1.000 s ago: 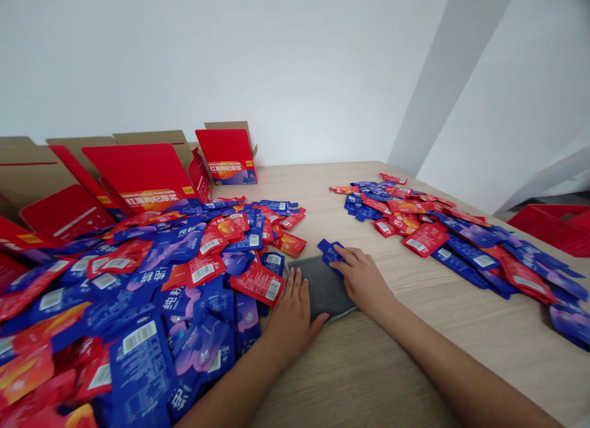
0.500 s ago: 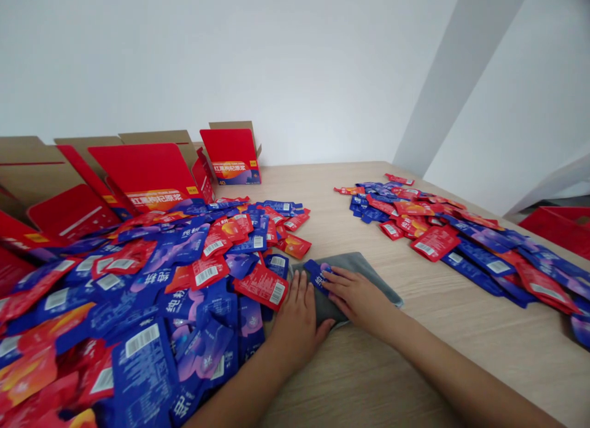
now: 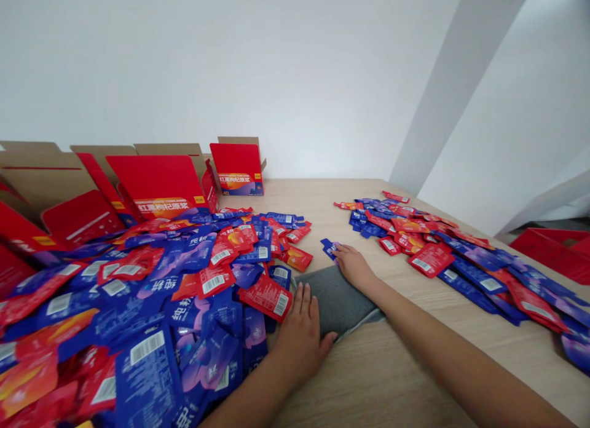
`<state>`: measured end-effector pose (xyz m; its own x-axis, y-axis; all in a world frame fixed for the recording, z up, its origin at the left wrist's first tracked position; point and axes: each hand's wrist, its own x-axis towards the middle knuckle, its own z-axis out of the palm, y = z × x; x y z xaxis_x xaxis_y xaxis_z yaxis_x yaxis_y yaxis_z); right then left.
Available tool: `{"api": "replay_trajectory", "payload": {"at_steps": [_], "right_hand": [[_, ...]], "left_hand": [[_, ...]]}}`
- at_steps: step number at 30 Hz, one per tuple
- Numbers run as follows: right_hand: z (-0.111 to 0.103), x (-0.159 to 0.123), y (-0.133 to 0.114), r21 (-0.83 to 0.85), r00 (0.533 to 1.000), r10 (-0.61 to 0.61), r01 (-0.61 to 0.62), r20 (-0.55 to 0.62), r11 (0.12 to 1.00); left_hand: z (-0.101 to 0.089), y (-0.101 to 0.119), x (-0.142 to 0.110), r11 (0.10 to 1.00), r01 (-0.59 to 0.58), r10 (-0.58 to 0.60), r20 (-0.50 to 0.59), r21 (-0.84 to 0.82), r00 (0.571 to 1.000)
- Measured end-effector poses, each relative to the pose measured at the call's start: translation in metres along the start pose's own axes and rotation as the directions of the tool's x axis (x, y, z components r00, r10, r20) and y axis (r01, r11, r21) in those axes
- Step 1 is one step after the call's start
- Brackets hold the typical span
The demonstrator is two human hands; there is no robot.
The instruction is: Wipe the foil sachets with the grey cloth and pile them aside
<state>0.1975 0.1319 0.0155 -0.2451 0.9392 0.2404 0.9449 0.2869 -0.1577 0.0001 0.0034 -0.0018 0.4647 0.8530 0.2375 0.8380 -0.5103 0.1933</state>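
My left hand (image 3: 302, 332) lies with its fingers stretched out along the left side of a folded grey cloth (image 3: 343, 302), pressing on the wooden table. My right hand (image 3: 357, 268) reaches past the cloth's far edge, its fingers closed on the near end of a blue pouch (image 3: 329, 248) that has white print. The thumb and the underside of that grip are hidden. Right beside my left fingertips, a red pouch (image 3: 270, 297) with a barcode sits at the edge of a large heap of blue and red pouches (image 3: 159, 286).
A second, smaller heap of red and blue pouches (image 3: 431, 246) spreads along the table's right side. Several open red cartons (image 3: 157, 185) stand at the back left, and a separate carton (image 3: 237, 170) is near the wall. A red box (image 3: 553, 249) shows beyond the right table edge.
My right hand has slid the blue pouch forward off the grey cloth onto the bare tabletop. My left hand stays on the cloth. The view has tipped slightly upward.
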Motion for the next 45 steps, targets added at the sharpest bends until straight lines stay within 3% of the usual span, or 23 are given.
{"api": "replay_trajectory", "payload": {"at_steps": [3, 8, 11, 13, 16, 21, 23, 26, 31, 35, 37, 41, 43, 45], "right_hand": [[0.007, 0.025, -0.018, 0.026, 0.999, 0.052, -0.052, -0.003, 0.998], [0.028, 0.045, -0.071, 0.104, 1.000, -0.013, 0.014, -0.006, 0.994], [0.029, 0.046, -0.076, 0.143, 1.000, -0.001, 0.004, -0.021, 0.990], [0.022, 0.045, -0.060, 0.134, 0.997, 0.059, -0.053, -0.044, 0.990], [0.005, 0.038, -0.013, 0.065, 0.974, 0.208, -0.203, -0.089, 0.977], [-0.019, 0.010, 0.060, -0.090, 0.867, 0.468, -0.487, -0.170, 0.869], [-0.024, -0.001, 0.074, -0.134, 0.840, 0.508, -0.535, -0.188, 0.834], [-0.027, -0.013, 0.082, -0.216, 0.839, 0.497, -0.539, -0.221, 0.814], [-0.032, -0.023, 0.093, -0.252, 0.880, 0.423, -0.469, -0.218, 0.846], [-0.038, -0.033, 0.098, -0.171, 0.905, 0.375, -0.410, -0.200, 0.896], [-0.042, -0.039, 0.093, -0.057, 0.910, 0.321, -0.347, -0.264, 0.936], [-0.053, -0.056, 0.052, 0.126, 0.879, 0.198, -0.158, -0.435, 0.979], [-0.059, -0.065, 0.019, 0.137, 0.904, 0.033, 0.029, -0.426, 0.990], [-0.062, -0.075, -0.016, 0.158, 0.935, -0.191, 0.246, -0.300, 0.956]], "left_hand": [[0.002, -0.002, -0.002, 1.000, -0.009, 0.008, -0.031, -0.027, 0.999], [0.002, -0.001, -0.003, 0.998, 0.008, -0.011, -0.047, -0.066, 0.999], [-0.004, 0.001, -0.001, 0.995, 0.021, -0.023, -0.020, -0.092, 1.000], [-0.008, 0.002, 0.000, 0.994, 0.016, -0.014, 0.014, -0.110, 1.000], [-0.012, 0.001, 0.002, 0.992, -0.001, 0.008, 0.055, -0.123, 0.998], [-0.013, -0.001, 0.003, 0.994, -0.024, 0.033, 0.081, -0.107, 0.996], [-0.014, 0.000, 0.003, 0.995, -0.024, 0.033, 0.091, -0.102, 0.995], [-0.017, 0.001, 0.004, 0.995, -0.019, 0.030, 0.110, -0.097, 0.994], [-0.017, 0.000, 0.004, 0.994, -0.019, 0.032, 0.129, -0.104, 0.991], [-0.013, -0.001, 0.003, 0.993, -0.020, 0.032, 0.099, -0.113, 0.995], [-0.013, -0.001, 0.002, 0.994, -0.027, 0.036, 0.091, -0.103, 0.995], [-0.014, -0.001, 0.001, 0.996, -0.049, 0.055, 0.076, -0.081, 0.996], [-0.013, -0.002, 0.001, 0.995, -0.063, 0.067, 0.059, -0.075, 0.996], [-0.010, -0.003, 0.000, 0.994, -0.081, 0.083, 0.025, -0.070, 0.996]]}}
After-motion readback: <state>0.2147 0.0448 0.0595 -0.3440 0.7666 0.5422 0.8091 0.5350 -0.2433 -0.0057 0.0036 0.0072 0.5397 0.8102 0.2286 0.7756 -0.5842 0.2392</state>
